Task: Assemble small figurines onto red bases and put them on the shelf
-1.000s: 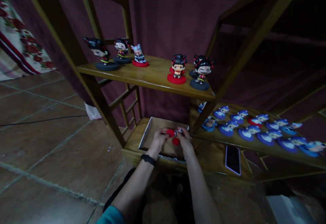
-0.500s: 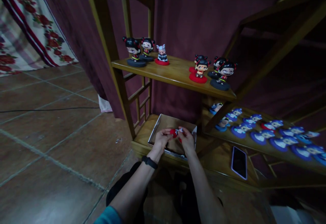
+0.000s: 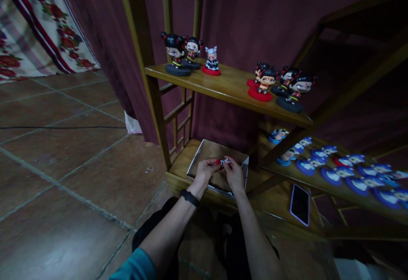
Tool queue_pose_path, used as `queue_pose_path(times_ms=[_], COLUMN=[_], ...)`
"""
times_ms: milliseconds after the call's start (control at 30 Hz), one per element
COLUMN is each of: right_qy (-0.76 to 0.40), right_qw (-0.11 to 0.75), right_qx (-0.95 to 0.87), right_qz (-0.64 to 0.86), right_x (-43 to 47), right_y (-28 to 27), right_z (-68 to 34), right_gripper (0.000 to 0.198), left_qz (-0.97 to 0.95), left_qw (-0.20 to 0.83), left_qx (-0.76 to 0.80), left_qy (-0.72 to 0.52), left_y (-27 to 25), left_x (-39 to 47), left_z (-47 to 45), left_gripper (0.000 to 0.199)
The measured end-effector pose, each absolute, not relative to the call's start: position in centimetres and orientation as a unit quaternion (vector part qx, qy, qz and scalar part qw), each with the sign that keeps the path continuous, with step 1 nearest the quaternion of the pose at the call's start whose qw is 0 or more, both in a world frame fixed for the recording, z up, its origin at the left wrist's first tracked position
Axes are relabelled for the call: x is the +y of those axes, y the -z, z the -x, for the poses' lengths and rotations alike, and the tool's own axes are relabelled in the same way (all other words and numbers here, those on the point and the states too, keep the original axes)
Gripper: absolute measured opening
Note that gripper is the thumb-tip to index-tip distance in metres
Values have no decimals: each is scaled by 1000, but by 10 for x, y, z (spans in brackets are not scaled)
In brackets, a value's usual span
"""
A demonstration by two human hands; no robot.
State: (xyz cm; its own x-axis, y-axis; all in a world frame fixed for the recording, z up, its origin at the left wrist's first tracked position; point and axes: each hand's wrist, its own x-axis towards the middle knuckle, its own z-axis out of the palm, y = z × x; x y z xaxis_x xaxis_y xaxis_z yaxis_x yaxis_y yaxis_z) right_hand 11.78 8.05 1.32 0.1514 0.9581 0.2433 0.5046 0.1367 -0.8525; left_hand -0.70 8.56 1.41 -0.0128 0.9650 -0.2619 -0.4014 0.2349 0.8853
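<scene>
A small figurine (image 3: 222,162) with a red base and a black-and-white body is held sideways between my hands, over an open cardboard box (image 3: 199,154). My left hand (image 3: 205,173) is closed on its red base. The fingers of my right hand (image 3: 233,173) pinch its pale head end. Under the hands lies the box's brown inside, partly hidden by them. On the shelf board above stands a similar figurine (image 3: 212,61), white-haired on a red base.
Dark-haired figurines (image 3: 176,55) stand at the left of the upper shelf (image 3: 204,85), and others (image 3: 264,82) at its right. Several blue-and-white figurines (image 3: 339,176) line a lower shelf at right. A phone (image 3: 299,205) lies on the bottom board.
The view has shifted a little, so the upper shelf sits further right. My hands stay over the box, with the figurine turned slightly and its red base less visible.
</scene>
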Motion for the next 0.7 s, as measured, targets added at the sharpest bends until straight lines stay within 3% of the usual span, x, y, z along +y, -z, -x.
queue_pose_path(times_ms=[267, 700], right_qy=[-200, -263], right_qw=[435, 449], right_qx=[-635, -605], right_qz=[606, 603], right_x=[78, 84], right_y=[-18, -8], right_z=[-118, -121], right_gripper=[33, 32], left_qz=[-244, -201], left_qw=[672, 705], left_qx=[451, 446], left_qy=[-534, -514], left_y=[-13, -22], left_x=[85, 84], left_z=[9, 12], left_gripper=[28, 20])
